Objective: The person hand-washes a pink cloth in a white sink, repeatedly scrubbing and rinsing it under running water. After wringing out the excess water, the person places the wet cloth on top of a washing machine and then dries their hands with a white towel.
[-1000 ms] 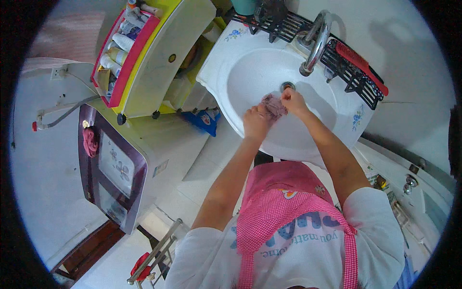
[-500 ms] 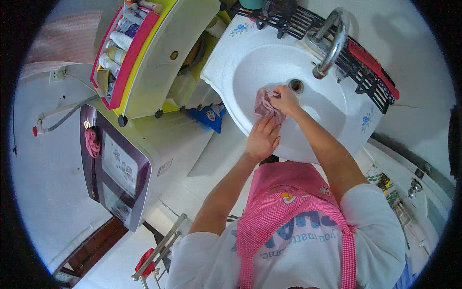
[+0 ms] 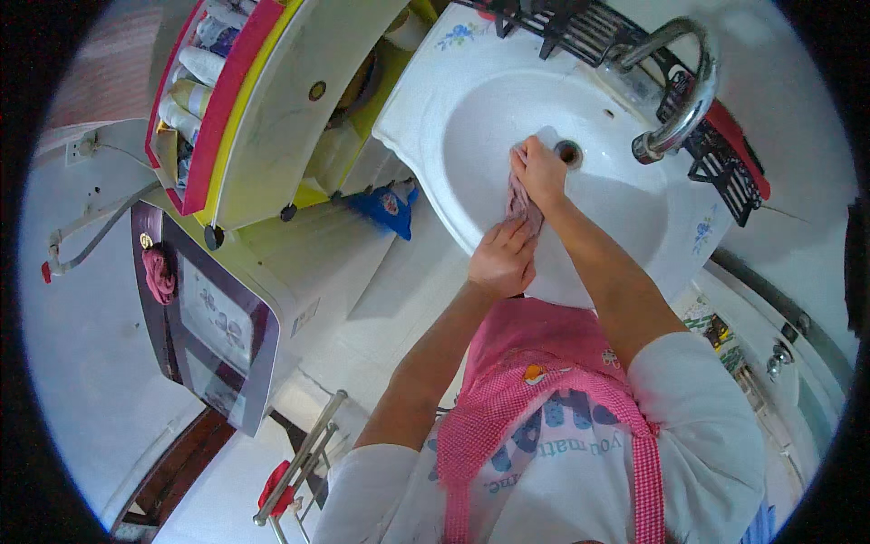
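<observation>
A dusty-pink cloth (image 3: pixel 518 201) is stretched narrow between my two hands, over the near left part of the white sink (image 3: pixel 471 136). My right hand (image 3: pixel 541 172) grips its far end, close to the drain hole (image 3: pixel 568 152). The near end is bunched in my left hand (image 3: pixel 504 258), whose fingers curl round it by the front rim. A chrome faucet (image 3: pixel 684 91) arches over the basin's far right side, and no water shows running from it.
A black rack (image 3: pixel 580 36) runs along the sink's back edge, with a red brush (image 3: pixel 739 150) on it. To the left stand a shelf unit (image 3: pixel 299 109) with bottles and a washing machine (image 3: pixel 217 317). A metal rail (image 3: pixel 304 453) is at lower left.
The cloth was spread flatter and is now drawn into a narrow twisted strip. My right hand has closed and shifted slightly farther away; my left fingers have curled in. The view has shifted slightly.
</observation>
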The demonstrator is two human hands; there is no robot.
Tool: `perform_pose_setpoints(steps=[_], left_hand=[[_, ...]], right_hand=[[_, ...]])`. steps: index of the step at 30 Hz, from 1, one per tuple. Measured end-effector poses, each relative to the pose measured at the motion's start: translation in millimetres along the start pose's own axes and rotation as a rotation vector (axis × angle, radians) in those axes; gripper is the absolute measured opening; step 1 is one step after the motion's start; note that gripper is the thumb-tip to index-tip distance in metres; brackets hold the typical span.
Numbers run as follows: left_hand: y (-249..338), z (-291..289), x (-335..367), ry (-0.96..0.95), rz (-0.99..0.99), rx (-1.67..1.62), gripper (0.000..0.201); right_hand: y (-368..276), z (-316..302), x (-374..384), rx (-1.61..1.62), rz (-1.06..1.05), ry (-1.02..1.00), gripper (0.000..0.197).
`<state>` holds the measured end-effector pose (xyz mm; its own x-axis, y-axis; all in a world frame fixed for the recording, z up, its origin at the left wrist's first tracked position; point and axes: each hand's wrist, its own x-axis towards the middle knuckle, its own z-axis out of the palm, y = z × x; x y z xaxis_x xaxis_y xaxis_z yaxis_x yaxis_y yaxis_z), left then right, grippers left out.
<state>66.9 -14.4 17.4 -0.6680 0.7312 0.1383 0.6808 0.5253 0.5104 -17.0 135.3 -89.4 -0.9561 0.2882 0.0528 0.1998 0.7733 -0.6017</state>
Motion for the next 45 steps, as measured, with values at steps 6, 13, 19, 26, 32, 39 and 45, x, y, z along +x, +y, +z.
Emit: perform_pose_setpoints(steps=[6, 13, 19, 26, 32, 39, 45], left_hand=[[-8.0, 2.6, 36.9, 0.112, -0.695, -0.269, 0.023], [-33.1, 10.6, 56.9, -0.184, -0.430, 0.307, 0.030], [-28.5, 9.5, 39.0, 0.216, -0.730, -0.591, 0.019], [-34.9, 32.1, 62.4, 0.151, -0.516, 0.113, 0.047], [-42.0, 28.0, 60.6, -0.091, -0.591, -0.822, 0.029], [-4.3, -22.7, 43.1, 0.012, -0.656, -0.552, 0.038], [16.5, -18.7, 16.3, -0.060, -0.092, 0.183, 0.047]], right_hand=[[15.8, -50.5, 0.2, 0.503, 0.223, -0.351, 0.035], [7.2, -73.7, -8.4, 0.919, 0.366, -0.392, 0.037], [24.5, -63.3, 2.4, 1.095, 0.522, -0.367, 0.035], [4.7, -93.6, 2.8, 1.106, 0.569, -0.574, 0.032], [4.5, -113.9, 6.0, 1.671, 0.531, -0.618, 0.033], [-1.0, -103.3, 23.7, 1.626, 0.935, -0.174, 0.014], [39.0, -30.7, -2.3, 0.367, 0.165, -0.247, 0.034]])
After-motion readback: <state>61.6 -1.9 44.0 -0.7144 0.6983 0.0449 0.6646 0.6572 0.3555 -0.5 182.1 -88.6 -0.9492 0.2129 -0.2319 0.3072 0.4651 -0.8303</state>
